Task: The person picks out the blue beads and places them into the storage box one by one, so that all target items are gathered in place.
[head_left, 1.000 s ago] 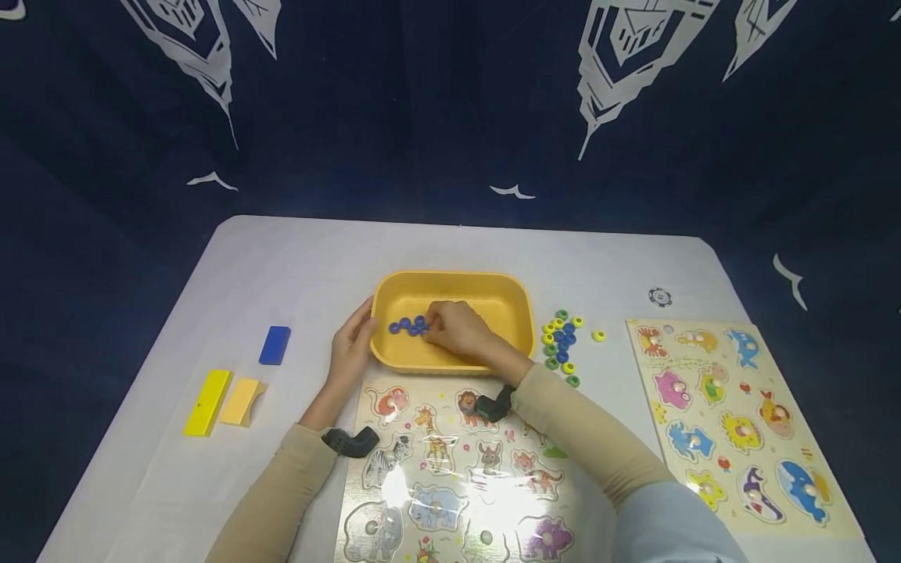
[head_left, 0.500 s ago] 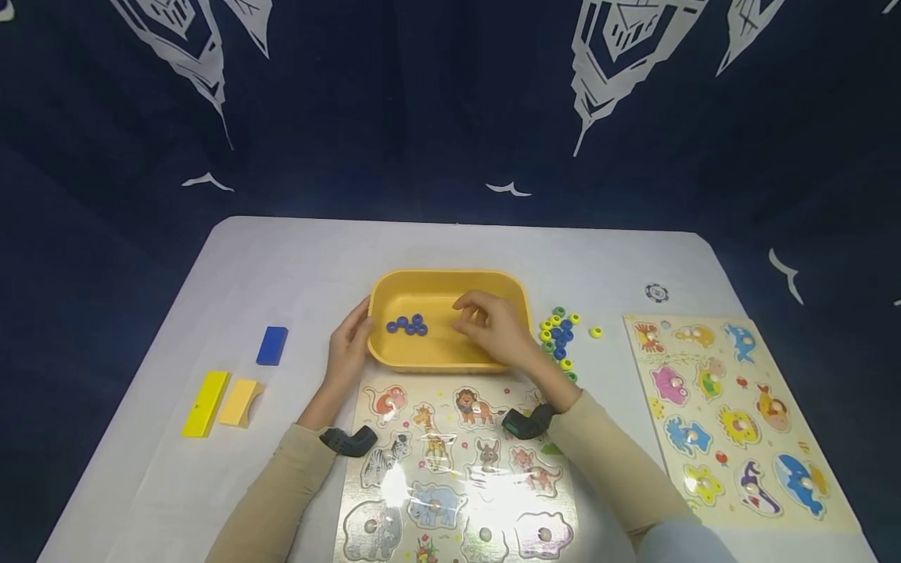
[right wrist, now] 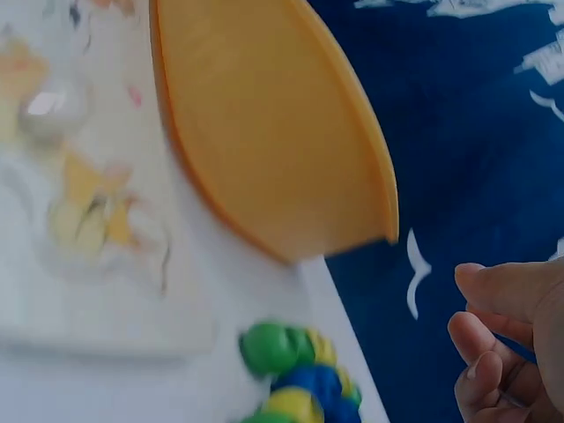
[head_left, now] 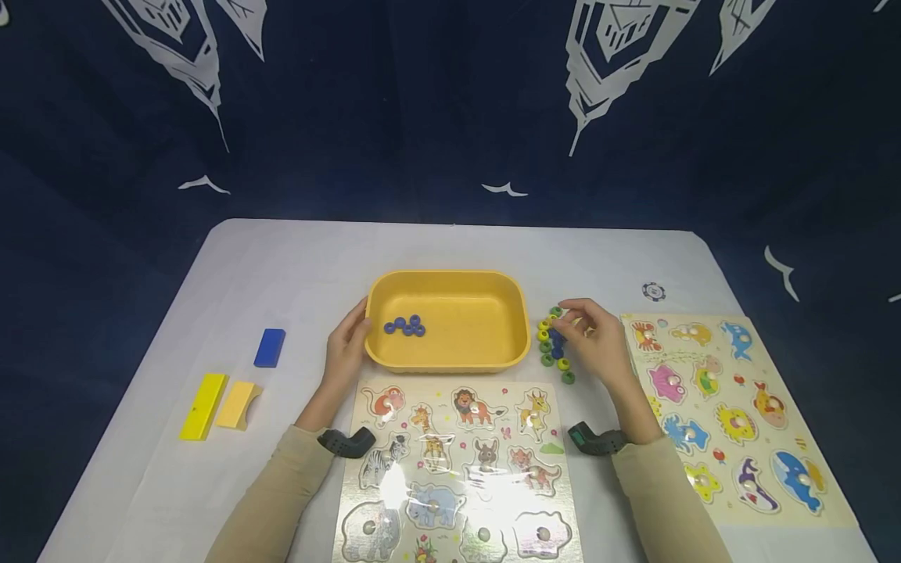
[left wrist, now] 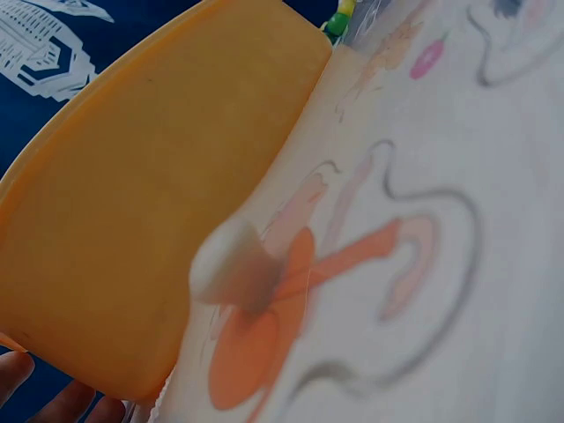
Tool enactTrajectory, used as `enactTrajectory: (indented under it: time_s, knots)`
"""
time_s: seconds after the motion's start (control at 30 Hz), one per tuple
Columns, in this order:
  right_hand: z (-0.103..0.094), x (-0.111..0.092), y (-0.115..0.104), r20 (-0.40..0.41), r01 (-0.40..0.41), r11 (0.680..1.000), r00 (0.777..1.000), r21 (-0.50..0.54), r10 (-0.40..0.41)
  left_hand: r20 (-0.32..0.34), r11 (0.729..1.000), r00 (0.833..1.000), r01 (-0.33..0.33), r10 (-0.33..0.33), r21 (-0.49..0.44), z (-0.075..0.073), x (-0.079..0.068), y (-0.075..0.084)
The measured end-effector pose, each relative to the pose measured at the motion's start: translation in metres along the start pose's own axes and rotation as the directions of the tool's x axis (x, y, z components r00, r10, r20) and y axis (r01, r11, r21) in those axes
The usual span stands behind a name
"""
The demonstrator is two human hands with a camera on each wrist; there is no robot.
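Observation:
Several blue beads [head_left: 408,328] lie in the left part of the yellow tray [head_left: 479,360]. My left hand [head_left: 345,348] touches the tray's left end, fingertips against its outer wall; in the left wrist view its fingers [left wrist: 66,404] show at the tray's lower corner. To the right of the tray is a loose pile of green, yellow and blue beads [head_left: 546,347]. Over the pile's right side is my right hand [head_left: 598,340], its fingers loosely bent. From the right wrist, a gap shows between thumb and forefinger, with nothing held. The hand covers part of the pile.
An animal puzzle board [head_left: 454,430] lies in front of the tray, a sea-animal board [head_left: 735,367] at the right. Left of the tray are a blue block [head_left: 270,348], a yellow block [head_left: 204,407] and an arched block [head_left: 238,405]. A poker chip [head_left: 653,292] lies back right.
My right hand has let go of a blue bead in the tray, then moved right, out of the tray to the bead pile. My left hand stays at the tray's left end.

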State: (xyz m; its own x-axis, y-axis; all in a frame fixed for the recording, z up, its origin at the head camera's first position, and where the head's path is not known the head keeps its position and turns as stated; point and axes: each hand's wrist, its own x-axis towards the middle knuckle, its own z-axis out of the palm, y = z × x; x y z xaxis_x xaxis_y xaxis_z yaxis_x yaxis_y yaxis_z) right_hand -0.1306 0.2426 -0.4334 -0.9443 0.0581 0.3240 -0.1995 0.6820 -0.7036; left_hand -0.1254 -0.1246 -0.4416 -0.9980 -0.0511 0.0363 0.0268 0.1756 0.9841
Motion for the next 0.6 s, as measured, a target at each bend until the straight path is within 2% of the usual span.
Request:
enactTrajectory:
  time_s: [0.17, 0.3, 0.6]
  knots:
    - [-0.004, -0.009, 0.016, -0.011, -0.141, 0.989, 0.99, -0.039, 0.141, 0.0, 1.0, 1.0, 0.001, -0.001, -0.002, -0.001, -0.001, -0.001]
    - [-0.001, -0.013, 0.028, 0.019, -0.179, 0.982, 0.983, -0.062, 0.181, 0.003, 1.0, 1.0, -0.001, 0.001, 0.002, -0.001, -0.001, -0.001]
    - [0.008, -0.014, 0.04, -0.002, -0.106, 0.984, 0.994, -0.14, 0.107, 0.012, 1.0, 1.0, -0.007, 0.007, -0.01, -0.002, 0.002, -0.008]
